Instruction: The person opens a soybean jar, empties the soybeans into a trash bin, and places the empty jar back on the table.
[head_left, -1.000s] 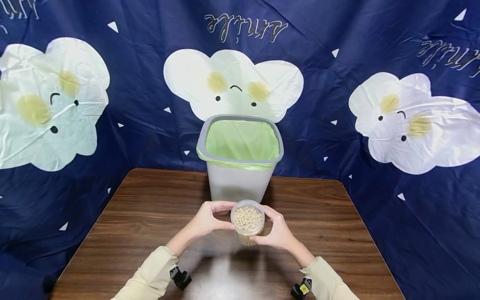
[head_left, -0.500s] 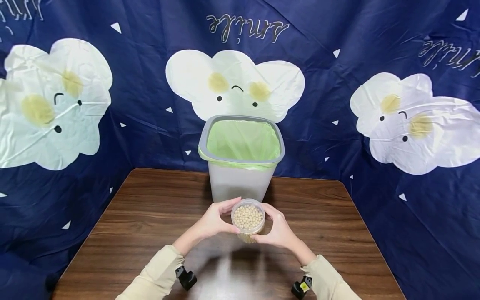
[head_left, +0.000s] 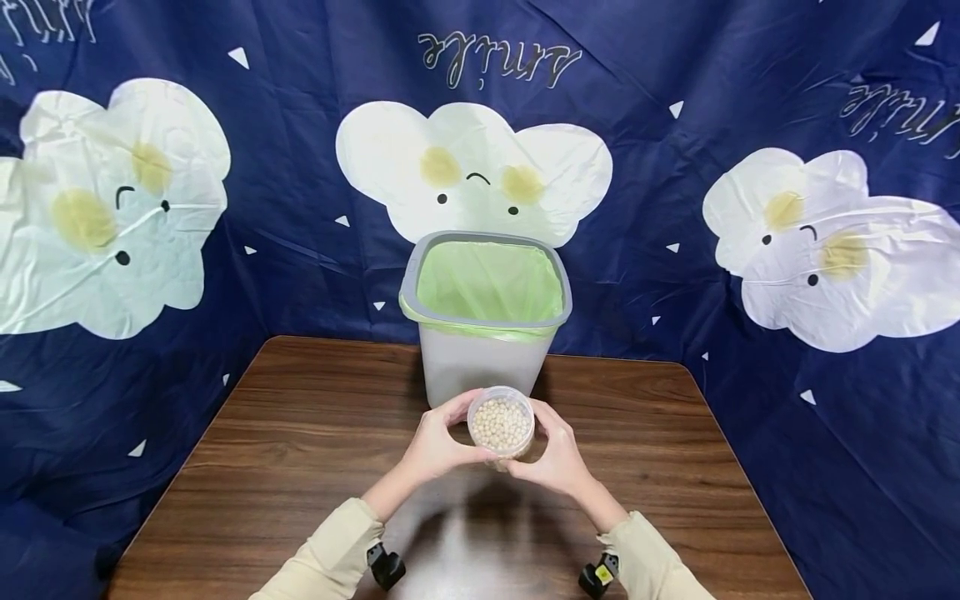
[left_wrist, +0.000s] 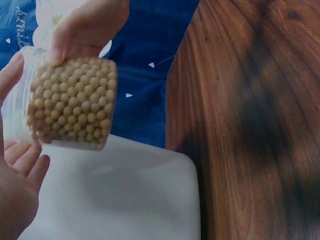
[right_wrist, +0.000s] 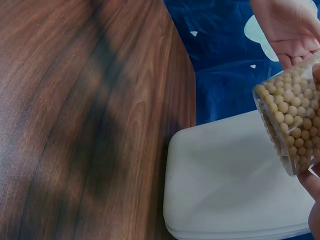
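Note:
A clear, round jar [head_left: 501, 425] of small, pale tan balls is held above the table in front of the bin. Its round top faces the head camera; whether it is lidded I cannot tell. My left hand [head_left: 442, 446] grips the jar from the left, thumb in front and fingers on the far side. From the right, my right hand [head_left: 558, 454] grips it the same way. In the left wrist view the jar [left_wrist: 75, 102] shows its packed side, with the right hand [left_wrist: 92, 25] above. Part of the jar [right_wrist: 295, 117] runs out of the right wrist view.
Behind the jar stands a white waste bin [head_left: 480, 362] with a grey rim and a green liner [head_left: 487, 279]. It rests on a dark wooden table [head_left: 315, 433]. Blue cloth [head_left: 285, 150] with white cloud prints hangs round the back and sides.
The jar has risen slightly in the head view and less of its side shows below the top. My left hand has moved right and up with it; the right hand keeps its grip.

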